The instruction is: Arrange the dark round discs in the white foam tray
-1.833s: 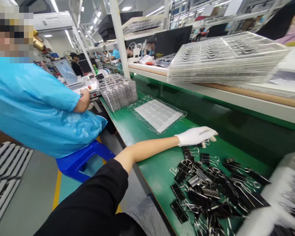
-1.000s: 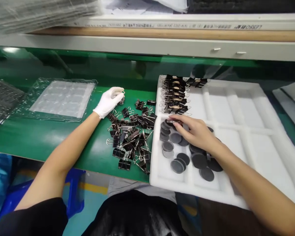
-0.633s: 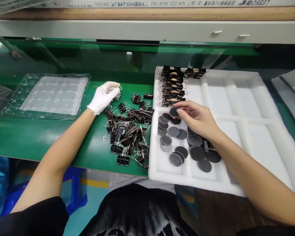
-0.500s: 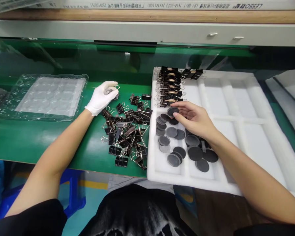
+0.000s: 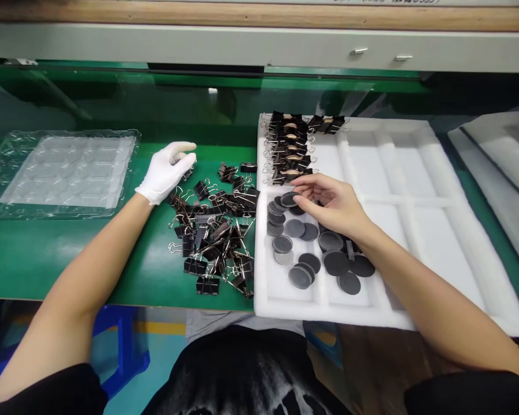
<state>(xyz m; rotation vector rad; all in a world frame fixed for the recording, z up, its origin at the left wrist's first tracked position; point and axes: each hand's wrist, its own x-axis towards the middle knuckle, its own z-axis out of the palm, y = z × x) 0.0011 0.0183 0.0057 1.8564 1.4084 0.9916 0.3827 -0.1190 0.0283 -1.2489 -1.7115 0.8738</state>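
My left hand (image 5: 162, 170), in a white glove, is curled above the left of a heap of black binder clips (image 5: 216, 242) on the green table. A binder clip (image 5: 187, 172) shows partly between its thumb and fingers; the glove hides the rest. My bare right hand (image 5: 333, 207) is over a white foam tray (image 5: 263, 288). Its thumb lies on the edge of a dark round disc (image 5: 289, 199), and its forefinger is raised a little above. Several loose grey and black discs (image 5: 300, 276) lie around and below that hand. A row of binder clips clamped on round pieces (image 5: 291, 147) fills the tray's far left compartment.
At the left lies a clear plastic blister tray (image 5: 64, 170). More white foam (image 5: 501, 150) stands at the far right. A grey metal rail (image 5: 199, 46) runs along the back, and a blue stool (image 5: 121, 340) is under the table edge.
The whole view has shifted, so the table things appear farther left. The disc at my right hand sits slightly lower and closer to the other discs. My left hand has moved little relative to the table.
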